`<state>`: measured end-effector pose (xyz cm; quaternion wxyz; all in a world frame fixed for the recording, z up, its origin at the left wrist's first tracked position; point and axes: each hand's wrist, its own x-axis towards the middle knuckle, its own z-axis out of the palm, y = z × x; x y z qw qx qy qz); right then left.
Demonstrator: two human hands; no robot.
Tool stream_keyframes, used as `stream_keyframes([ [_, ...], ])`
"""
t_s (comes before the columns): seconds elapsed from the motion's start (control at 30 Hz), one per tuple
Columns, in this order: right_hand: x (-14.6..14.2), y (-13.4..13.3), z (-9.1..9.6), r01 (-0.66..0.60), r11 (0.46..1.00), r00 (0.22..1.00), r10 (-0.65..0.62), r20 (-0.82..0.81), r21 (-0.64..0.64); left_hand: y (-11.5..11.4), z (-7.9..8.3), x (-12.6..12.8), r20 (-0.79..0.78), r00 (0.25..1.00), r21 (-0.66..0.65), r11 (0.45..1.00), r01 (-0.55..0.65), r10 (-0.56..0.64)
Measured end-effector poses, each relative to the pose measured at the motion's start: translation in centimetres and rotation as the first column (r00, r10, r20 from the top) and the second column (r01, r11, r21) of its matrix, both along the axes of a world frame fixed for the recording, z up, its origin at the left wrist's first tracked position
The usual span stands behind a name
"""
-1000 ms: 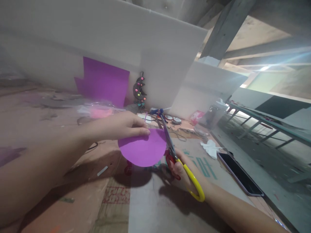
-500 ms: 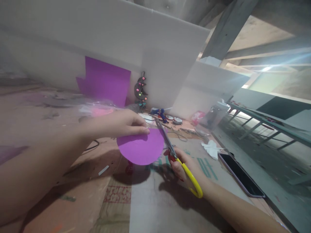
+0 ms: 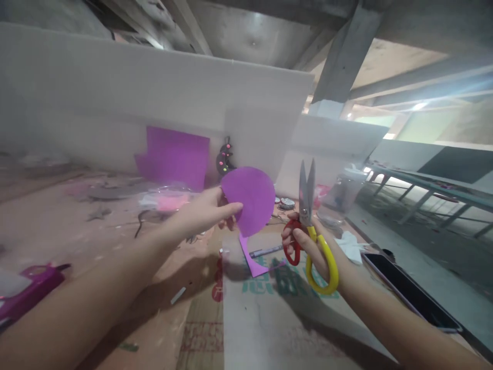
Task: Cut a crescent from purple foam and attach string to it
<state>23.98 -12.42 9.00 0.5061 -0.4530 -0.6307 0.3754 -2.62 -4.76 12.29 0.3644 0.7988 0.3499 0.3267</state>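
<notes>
Between the thumb and fingers of my left hand (image 3: 215,208) is a rounded piece of purple paper (image 3: 252,200), held up above the table. My right hand (image 3: 308,241) grips a pair of scissors (image 3: 307,200) with one red and one yellow handle. Their blades point upward, slightly parted, with nothing between them. Below the paper, a thin angular purple offcut (image 3: 256,268) lies on the printed cardboard (image 3: 239,318). A pen (image 3: 265,251) rests beside the offcut, partly behind it.
A purple sheet (image 3: 177,156) leans on the white panel at the back, near a dark crescent ornament (image 3: 223,160). At right lie a phone (image 3: 412,293) and a crumpled white tissue (image 3: 349,246). A magenta glue gun (image 3: 33,288) is at far left.
The purple paper has been raised and turned, and the scissors have come away from it to the right, pointing up. An offcut now shows on the cardboard. The view has tilted upward.
</notes>
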Motion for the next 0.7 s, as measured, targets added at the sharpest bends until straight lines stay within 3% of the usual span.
stream_keyframes([
  [0.1,-1.1,0.9,1.8,-0.006,0.998,0.996,0.001,0.084,0.055,-0.6,-0.7,1.5,0.244,0.970,-0.238,0.970,0.050,0.010],
  [0.2,-2.5,1.5,2.7,-0.043,0.990,0.993,0.027,0.116,0.135,-1.6,-1.5,3.0,0.460,0.888,-0.282,0.951,0.130,0.015],
  [0.27,-3.3,1.7,3.2,-0.044,0.981,0.996,0.027,0.090,0.190,-2.1,-1.7,3.5,0.524,0.851,-0.270,0.950,0.157,0.008],
  [0.47,-2.7,1.1,6.1,0.014,0.973,0.990,-0.046,0.132,0.228,-1.8,0.2,1.4,0.462,0.886,-0.197,0.969,0.150,-0.043],
  [0.57,-1.5,0.6,7.4,0.065,0.980,0.982,-0.096,0.162,0.188,-1.0,1.7,-0.5,0.474,0.881,-0.128,0.990,0.056,0.011],
  [0.7,-1.3,-0.4,7.8,0.033,0.990,0.964,-0.069,0.257,0.138,-1.0,2.0,-1.4,0.318,0.948,0.001,0.999,-0.035,0.033],
])
